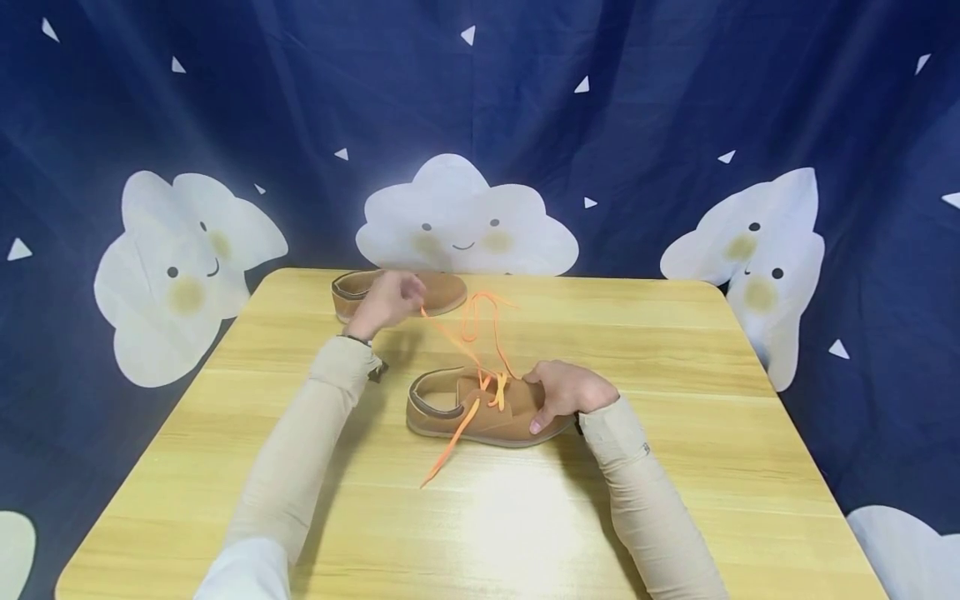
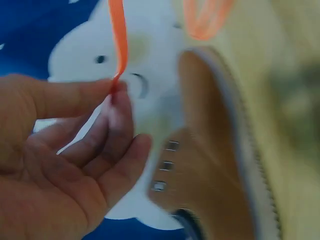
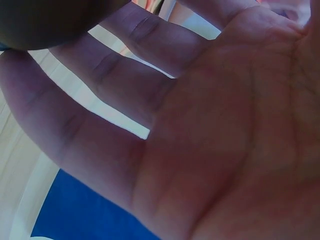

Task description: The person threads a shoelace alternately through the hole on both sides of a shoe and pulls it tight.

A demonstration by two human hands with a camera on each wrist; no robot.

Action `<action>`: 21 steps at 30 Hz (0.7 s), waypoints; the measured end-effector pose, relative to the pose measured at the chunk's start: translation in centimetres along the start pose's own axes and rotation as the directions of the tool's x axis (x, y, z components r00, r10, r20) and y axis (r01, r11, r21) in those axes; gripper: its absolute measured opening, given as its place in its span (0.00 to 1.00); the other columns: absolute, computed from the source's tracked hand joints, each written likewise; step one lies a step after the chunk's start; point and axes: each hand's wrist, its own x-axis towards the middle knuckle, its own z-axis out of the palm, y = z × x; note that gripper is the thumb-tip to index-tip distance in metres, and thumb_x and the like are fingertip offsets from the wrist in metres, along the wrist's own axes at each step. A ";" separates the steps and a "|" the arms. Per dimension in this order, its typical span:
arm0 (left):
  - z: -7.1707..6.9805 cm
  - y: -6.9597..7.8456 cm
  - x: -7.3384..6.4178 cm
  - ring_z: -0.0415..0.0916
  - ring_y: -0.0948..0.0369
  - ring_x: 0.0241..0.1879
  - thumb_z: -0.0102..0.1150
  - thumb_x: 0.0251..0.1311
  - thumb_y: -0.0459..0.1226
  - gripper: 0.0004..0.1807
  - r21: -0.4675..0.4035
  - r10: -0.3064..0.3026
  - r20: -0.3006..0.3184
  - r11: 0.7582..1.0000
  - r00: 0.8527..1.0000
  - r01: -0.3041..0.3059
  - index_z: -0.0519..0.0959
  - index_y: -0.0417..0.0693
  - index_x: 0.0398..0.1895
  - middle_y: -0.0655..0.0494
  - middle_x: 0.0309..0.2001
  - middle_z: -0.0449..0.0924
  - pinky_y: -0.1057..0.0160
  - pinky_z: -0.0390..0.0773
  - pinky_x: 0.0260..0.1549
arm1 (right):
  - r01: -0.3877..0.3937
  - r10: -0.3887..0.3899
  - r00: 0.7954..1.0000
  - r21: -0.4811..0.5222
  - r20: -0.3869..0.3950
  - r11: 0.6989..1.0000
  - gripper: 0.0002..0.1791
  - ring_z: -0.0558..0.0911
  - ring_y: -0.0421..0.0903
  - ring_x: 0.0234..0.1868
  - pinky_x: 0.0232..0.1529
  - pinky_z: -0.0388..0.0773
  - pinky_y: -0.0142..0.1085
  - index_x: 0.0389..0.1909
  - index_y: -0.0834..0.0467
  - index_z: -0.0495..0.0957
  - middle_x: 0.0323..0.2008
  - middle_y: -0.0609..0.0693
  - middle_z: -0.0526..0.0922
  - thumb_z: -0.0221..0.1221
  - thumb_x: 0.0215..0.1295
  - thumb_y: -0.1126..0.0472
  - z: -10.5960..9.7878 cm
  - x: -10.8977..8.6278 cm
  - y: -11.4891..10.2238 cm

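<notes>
A brown shoe (image 1: 517, 427) with orange laces stands on the table, its toe pointing right. My right hand (image 1: 573, 389) grips that toe, thumb on the near side and fingers over the far side. In the right wrist view the palm (image 3: 215, 135) fills most of the picture, with a dark rounded part of the shoe (image 3: 55, 20) at upper left. Between thumb and fingertips, my left hand (image 1: 390, 298) pinches one end of the orange shoelace (image 2: 118, 40), stretched up and left from the eyelets. Another lace end (image 1: 452, 450) hangs over the shoe's near side onto the table.
A second brown shoe (image 1: 446, 290) lies at the table's back edge, partly behind my left hand; its eyelets (image 2: 166, 165) hold no lace. More orange lace (image 1: 495, 321) loops on the wooden table (image 1: 637, 333) beyond the near shoe. A blue cloud-patterned curtain (image 1: 622, 150) hangs behind.
</notes>
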 end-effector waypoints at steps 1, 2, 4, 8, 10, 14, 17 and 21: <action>0.5 -0.5 -0.1 0.81 0.41 0.55 0.57 0.66 0.28 0.13 0.026 -0.010 0.042 1.000 0.999 0.009 0.82 0.34 0.52 0.35 0.53 0.84 0.45 0.81 0.58 | 0.000 0.000 1.000 0.005 0.001 1.000 0.41 0.79 0.57 0.66 0.71 0.74 0.50 0.62 0.64 0.80 0.63 0.59 0.83 0.82 0.43 0.59 0.0 0.0 0.0; 0.9 -0.9 -0.1 0.81 0.40 0.56 0.56 0.66 0.27 0.14 0.052 -0.014 0.081 0.999 0.997 0.010 0.81 0.33 0.53 0.35 0.54 0.83 0.45 0.80 0.59 | 0.001 -0.001 1.000 0.002 0.001 1.000 0.42 0.79 0.57 0.67 0.71 0.74 0.50 0.63 0.64 0.80 0.63 0.59 0.82 0.82 0.43 0.59 0.1 0.0 0.0; 1.7 -1.3 -0.5 0.80 0.39 0.58 0.56 0.64 0.28 0.17 0.123 -0.007 0.166 0.992 0.986 -0.014 0.81 0.32 0.55 0.34 0.56 0.83 0.44 0.80 0.60 | 0.000 0.000 1.000 -0.002 0.000 1.000 0.43 0.78 0.58 0.67 0.71 0.74 0.50 0.63 0.65 0.79 0.64 0.59 0.82 0.82 0.43 0.59 0.1 0.0 0.0; 2.8 -0.5 -1.4 0.78 0.40 0.62 0.53 0.70 0.31 0.20 0.150 0.077 0.315 0.980 0.946 -0.130 0.77 0.32 0.62 0.35 0.62 0.80 0.44 0.79 0.62 | -0.014 0.014 1.000 -0.002 0.002 1.000 0.44 0.77 0.59 0.69 0.72 0.72 0.51 0.65 0.66 0.77 0.66 0.61 0.80 0.82 0.44 0.58 0.2 0.0 0.0; 3.2 0.4 -1.7 0.78 0.42 0.64 0.50 0.76 0.35 0.20 0.097 0.164 0.374 0.972 0.913 -0.215 0.76 0.34 0.65 0.37 0.64 0.79 0.45 0.78 0.64 | -0.022 0.022 1.000 0.008 0.004 1.000 0.45 0.76 0.60 0.70 0.73 0.71 0.51 0.66 0.66 0.77 0.66 0.61 0.80 0.82 0.44 0.58 0.2 0.1 0.0; 3.5 2.8 -2.3 0.78 0.48 0.64 0.46 0.80 0.44 0.22 -0.025 0.284 0.494 0.949 0.822 -0.313 0.78 0.40 0.64 0.45 0.62 0.82 0.47 0.76 0.66 | -0.023 0.023 1.000 0.002 -0.001 1.000 0.45 0.75 0.60 0.70 0.73 0.71 0.51 0.66 0.66 0.76 0.67 0.61 0.79 0.82 0.44 0.59 0.1 0.1 0.0; 3.6 4.1 -2.7 0.79 0.51 0.63 0.48 0.79 0.46 0.21 -0.028 0.296 0.573 0.939 0.764 -0.343 0.82 0.43 0.58 0.50 0.57 0.85 0.48 0.76 0.67 | -0.031 0.031 1.000 0.002 -0.002 1.000 0.45 0.75 0.59 0.70 0.73 0.71 0.51 0.66 0.66 0.76 0.67 0.61 0.79 0.82 0.44 0.58 0.1 0.1 0.0; 3.9 4.3 -2.6 0.80 0.51 0.62 0.51 0.78 0.43 0.15 -0.031 0.336 0.596 0.917 0.730 -0.397 0.84 0.43 0.48 0.52 0.50 0.87 0.47 0.73 0.70 | -0.036 0.036 0.999 -0.008 -0.001 0.999 0.45 0.76 0.59 0.70 0.73 0.71 0.51 0.66 0.65 0.77 0.66 0.60 0.80 0.82 0.44 0.58 0.1 0.1 0.1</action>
